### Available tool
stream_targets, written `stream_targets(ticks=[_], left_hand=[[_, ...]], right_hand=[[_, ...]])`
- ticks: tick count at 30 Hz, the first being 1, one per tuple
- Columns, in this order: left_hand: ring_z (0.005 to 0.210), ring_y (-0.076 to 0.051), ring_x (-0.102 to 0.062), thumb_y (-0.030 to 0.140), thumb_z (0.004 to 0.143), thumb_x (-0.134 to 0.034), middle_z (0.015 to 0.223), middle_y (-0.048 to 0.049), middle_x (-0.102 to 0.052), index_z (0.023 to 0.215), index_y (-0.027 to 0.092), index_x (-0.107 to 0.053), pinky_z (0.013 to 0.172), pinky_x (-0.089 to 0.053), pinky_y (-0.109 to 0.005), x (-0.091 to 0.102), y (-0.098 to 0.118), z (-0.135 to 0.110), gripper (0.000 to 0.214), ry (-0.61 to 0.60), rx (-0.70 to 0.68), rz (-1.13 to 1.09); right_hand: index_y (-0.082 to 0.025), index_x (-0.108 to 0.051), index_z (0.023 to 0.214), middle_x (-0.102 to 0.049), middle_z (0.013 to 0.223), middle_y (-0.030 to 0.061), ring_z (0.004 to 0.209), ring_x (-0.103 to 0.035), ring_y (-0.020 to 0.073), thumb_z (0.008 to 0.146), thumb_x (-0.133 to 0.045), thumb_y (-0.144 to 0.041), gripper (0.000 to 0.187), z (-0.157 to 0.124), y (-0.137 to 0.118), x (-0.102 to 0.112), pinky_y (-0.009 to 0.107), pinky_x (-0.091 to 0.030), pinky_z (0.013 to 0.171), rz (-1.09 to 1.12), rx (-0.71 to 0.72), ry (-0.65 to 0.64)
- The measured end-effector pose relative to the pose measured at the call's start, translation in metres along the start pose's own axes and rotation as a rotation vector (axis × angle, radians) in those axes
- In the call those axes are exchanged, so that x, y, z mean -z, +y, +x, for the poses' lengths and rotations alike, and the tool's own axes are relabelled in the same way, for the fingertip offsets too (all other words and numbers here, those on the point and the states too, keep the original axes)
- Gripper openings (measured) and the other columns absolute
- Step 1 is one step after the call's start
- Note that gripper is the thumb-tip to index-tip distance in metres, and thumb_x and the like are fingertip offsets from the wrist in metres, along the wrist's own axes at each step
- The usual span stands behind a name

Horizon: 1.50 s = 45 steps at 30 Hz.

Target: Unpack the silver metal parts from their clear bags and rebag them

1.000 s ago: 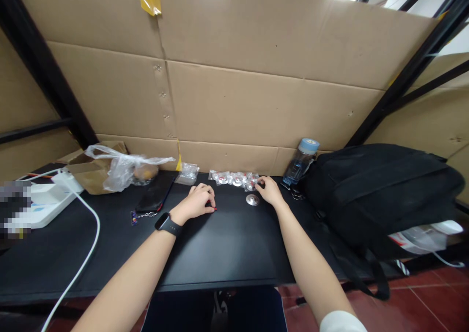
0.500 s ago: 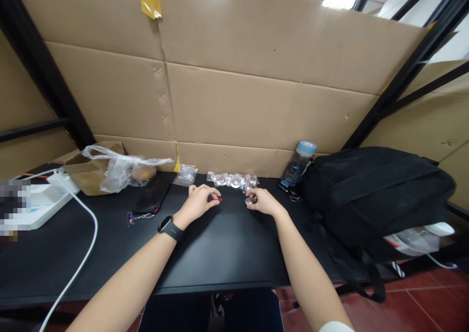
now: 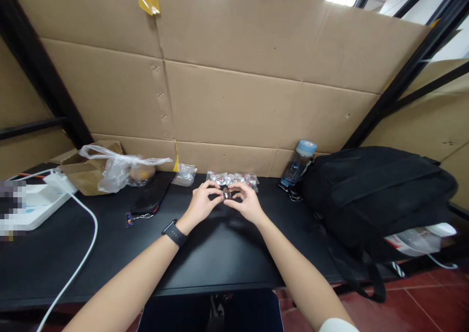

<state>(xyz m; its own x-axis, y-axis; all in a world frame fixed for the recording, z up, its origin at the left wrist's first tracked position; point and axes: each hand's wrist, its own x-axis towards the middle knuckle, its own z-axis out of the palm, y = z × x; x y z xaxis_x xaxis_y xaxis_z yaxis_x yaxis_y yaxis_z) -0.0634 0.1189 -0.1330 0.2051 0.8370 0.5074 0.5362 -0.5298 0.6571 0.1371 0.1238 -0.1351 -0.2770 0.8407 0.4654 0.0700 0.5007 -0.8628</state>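
metal piece (image 3: 226, 194) held by two hands over a black table (image 3: 220, 259)

head camera: the left hand (image 3: 200, 206) and the right hand (image 3: 246, 204) meet near the middle of the picture, just above the table. both hands are pinched narrow, with fingertips closed on the small round metal piece. it sits between them, lifted off the table. a black watch (image 3: 175, 233) is on the left wrist.

at 12 o'clock from the hands, near them, lies a row of little clear bags (image 3: 234, 179) with shiny round parts inside. they lie against the brown cardboard wall (image 3: 256, 102). at 11 o'clock is one more small clear bag (image 3: 185, 174). at 9 o'clock a black phone (image 3: 152, 195) lies flat, with a key ring (image 3: 137, 217) just beside it. farther out at 9 o'clock sit a crinkly plastic bag (image 3: 117, 168) and a white cable (image 3: 84, 244) that runs down to the near edge. at 2 o'clock a blue-capped water bottle (image 3: 297, 163) stands upright, just beside a big black backpack (image 3: 373, 190) at 3 o'clock.
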Motion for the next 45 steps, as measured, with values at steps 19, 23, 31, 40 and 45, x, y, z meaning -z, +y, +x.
stream_targets(ticks=[19,23,31,40,45], left_hand=[[0.103,-0.022,-0.059,0.031,0.088,-0.065,0.102,-0.0055,-0.060,0.089,0.024,-0.075,0.097,-0.048,-0.037,-0.004,0.006,-0.004,0.013,0.079,-0.034,-0.019],[0.108,-0.024,-0.056,0.030,0.088,-0.066,0.106,-0.0053,-0.061,0.088,0.026,-0.076,0.099,-0.044,-0.041,-0.003,0.007,-0.004,0.011,0.073,-0.056,0.111],[0.106,-0.023,-0.056,0.033,0.089,-0.066,0.104,-0.0051,-0.061,0.089,0.026,-0.076,0.096,-0.044,-0.040,-0.001,0.011,-0.004,0.012,0.100,-0.030,0.144],[0.117,-0.025,-0.051,0.026,0.093,-0.054,0.118,-0.0043,-0.061,0.102,0.029,-0.071,0.097,-0.037,-0.041,0.017,0.009,0.002,0.019,0.019,-0.097,0.279],[0.111,-0.027,-0.053,0.024,0.092,-0.049,0.113,-0.0048,-0.064,0.101,0.028,-0.070,0.094,-0.036,-0.043,0.045,-0.016,0.010,0.023,-0.010,0.003,0.419]], right_hand=[[-0.021,-0.068,0.089,-0.071,0.100,0.0058,0.094,-0.069,0.0225,0.060,-0.090,-0.038,0.041,-0.001,0.001,-0.010,0.034,-0.056,0.081,0.147,-0.096,0.055],[-0.020,-0.069,0.091,-0.072,0.094,0.0049,0.089,-0.070,0.0218,0.062,-0.089,-0.041,0.041,-0.001,0.004,-0.009,0.034,-0.056,0.078,0.163,-0.166,0.025],[-0.024,-0.072,0.095,-0.066,0.106,0.0073,0.092,-0.064,0.0204,0.093,-0.060,-0.044,0.024,0.000,-0.008,0.006,0.032,-0.053,0.073,-0.254,0.045,-0.072],[-0.021,-0.066,0.081,-0.061,0.109,0.0068,0.095,-0.061,0.0193,0.087,-0.061,-0.025,0.009,-0.002,-0.005,0.009,0.031,-0.052,0.077,-0.506,0.075,-0.130],[-0.020,-0.064,0.073,-0.062,0.113,0.0072,0.104,-0.060,0.0219,0.080,-0.065,-0.017,0.008,-0.005,-0.016,0.025,0.034,-0.048,0.090,-0.786,0.067,-0.249]])
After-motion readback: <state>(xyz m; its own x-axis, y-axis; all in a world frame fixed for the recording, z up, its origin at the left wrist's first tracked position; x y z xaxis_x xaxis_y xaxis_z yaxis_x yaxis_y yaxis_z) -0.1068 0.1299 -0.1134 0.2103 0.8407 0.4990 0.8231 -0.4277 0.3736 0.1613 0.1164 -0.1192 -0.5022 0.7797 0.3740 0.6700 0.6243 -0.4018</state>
